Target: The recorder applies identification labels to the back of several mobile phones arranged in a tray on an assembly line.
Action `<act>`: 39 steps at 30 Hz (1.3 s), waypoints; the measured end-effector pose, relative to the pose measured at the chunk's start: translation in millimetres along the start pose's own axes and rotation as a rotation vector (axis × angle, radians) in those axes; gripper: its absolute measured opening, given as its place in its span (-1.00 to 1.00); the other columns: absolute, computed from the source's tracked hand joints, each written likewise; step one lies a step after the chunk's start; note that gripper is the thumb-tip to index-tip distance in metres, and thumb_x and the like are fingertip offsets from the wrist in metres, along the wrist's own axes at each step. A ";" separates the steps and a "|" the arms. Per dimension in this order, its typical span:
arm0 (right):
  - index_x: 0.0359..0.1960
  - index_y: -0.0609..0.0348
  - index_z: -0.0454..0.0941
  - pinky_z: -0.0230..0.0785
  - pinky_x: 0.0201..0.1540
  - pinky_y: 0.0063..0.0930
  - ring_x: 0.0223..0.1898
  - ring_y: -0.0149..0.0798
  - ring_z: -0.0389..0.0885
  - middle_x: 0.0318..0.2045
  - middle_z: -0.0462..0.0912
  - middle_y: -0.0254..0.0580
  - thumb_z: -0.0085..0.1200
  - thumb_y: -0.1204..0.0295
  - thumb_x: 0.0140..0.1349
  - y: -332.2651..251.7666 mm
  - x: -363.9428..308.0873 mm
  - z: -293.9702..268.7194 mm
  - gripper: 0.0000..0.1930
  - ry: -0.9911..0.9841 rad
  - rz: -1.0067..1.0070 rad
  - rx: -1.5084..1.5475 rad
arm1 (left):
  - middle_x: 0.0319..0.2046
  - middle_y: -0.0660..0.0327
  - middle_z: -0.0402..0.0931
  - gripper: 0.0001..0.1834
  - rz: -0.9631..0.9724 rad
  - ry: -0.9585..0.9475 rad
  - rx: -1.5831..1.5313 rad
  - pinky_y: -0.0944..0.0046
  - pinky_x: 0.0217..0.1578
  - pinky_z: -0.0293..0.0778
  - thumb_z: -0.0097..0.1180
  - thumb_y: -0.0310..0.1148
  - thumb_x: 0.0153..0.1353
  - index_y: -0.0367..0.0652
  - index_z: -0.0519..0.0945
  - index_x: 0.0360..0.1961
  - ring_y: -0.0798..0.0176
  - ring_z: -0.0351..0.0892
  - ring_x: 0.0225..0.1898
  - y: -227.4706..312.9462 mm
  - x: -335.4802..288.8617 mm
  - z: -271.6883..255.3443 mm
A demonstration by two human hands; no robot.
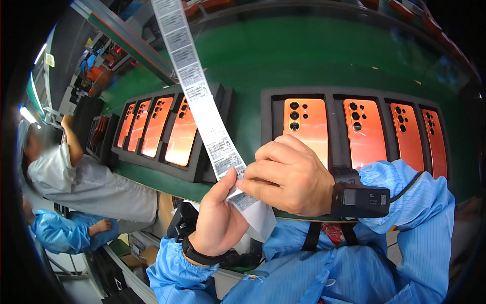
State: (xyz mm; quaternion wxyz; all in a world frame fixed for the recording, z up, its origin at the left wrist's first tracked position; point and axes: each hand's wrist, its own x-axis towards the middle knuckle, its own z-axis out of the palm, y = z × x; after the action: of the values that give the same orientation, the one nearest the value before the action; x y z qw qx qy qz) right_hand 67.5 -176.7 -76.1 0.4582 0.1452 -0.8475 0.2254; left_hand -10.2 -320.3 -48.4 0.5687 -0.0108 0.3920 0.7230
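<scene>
A long white strip of printed labels (206,114) runs from the top edge down to my hands, and its loose end (260,220) curls below them. My left hand (220,220) grips this strip near its lower end, thumb on top and fingers behind. From the right, my right hand (293,177) reaches across with thumb and forefinger pinched at the printed face; whether a label edge is lifted there cannot be made out. Just beyond the right hand, orange phones (306,121) lie back up in a dark foam tray (334,93).
Left of the strip, a second foam tray (202,167) holds several orange phones (156,126). Both trays rest on a green bench top (243,66). A metal post (129,43) crosses the far left. Two people (96,182) (66,233) are at the left side.
</scene>
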 end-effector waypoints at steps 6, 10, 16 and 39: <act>-0.46 0.17 0.60 0.27 -0.39 -0.39 -0.31 -0.28 0.50 -0.43 0.56 -0.32 0.17 0.48 -0.20 -10.6 -0.5 -11.6 -0.82 -0.026 0.126 0.009 | -0.08 0.11 0.42 -0.56 0.045 -0.064 0.012 0.14 0.02 0.34 -0.26 -0.16 0.33 -0.24 0.28 0.09 0.17 0.45 -0.04 2.7 9.4 -6.0; -0.36 0.27 0.61 0.33 -0.30 -0.43 -0.35 -0.26 0.50 -0.37 0.57 -0.21 0.14 0.61 -0.01 14.1 16.8 -39.2 -0.86 0.046 0.267 0.314 | -0.10 -0.05 0.44 -0.55 0.271 -0.010 0.263 0.13 -0.03 0.41 -0.13 -0.29 0.27 -0.36 0.23 0.10 0.06 0.48 -0.04 29.8 29.7 -22.5; -0.15 0.35 0.56 0.32 -0.33 -0.59 -0.37 -0.41 0.47 -0.42 0.55 -0.18 0.11 0.65 0.03 35.0 10.2 -96.8 -0.71 0.014 0.486 0.279 | -0.52 0.34 0.38 -0.73 0.182 -0.154 1.246 0.42 -0.34 0.34 0.14 -0.58 0.02 -0.31 0.51 -0.19 0.44 0.38 -0.43 40.7 21.0 16.6; -0.29 0.32 0.52 0.43 -0.24 -0.62 -0.33 -0.48 0.55 -0.39 0.59 -0.28 0.08 0.50 0.17 66.7 -21.3 -129.2 -0.87 0.299 0.736 0.641 | -0.35 0.13 0.49 -0.78 0.766 -1.085 2.302 0.20 -0.13 0.40 -0.02 -0.36 -0.02 -0.25 0.52 -0.37 0.14 0.50 -0.24 10.5 61.2 41.2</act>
State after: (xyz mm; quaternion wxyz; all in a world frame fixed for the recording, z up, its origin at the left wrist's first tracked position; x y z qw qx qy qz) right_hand 140.7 -52.1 -48.8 0.3970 -0.0634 -0.6559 0.6388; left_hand -22.8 -247.0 -42.2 0.0981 0.8720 0.4795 0.0069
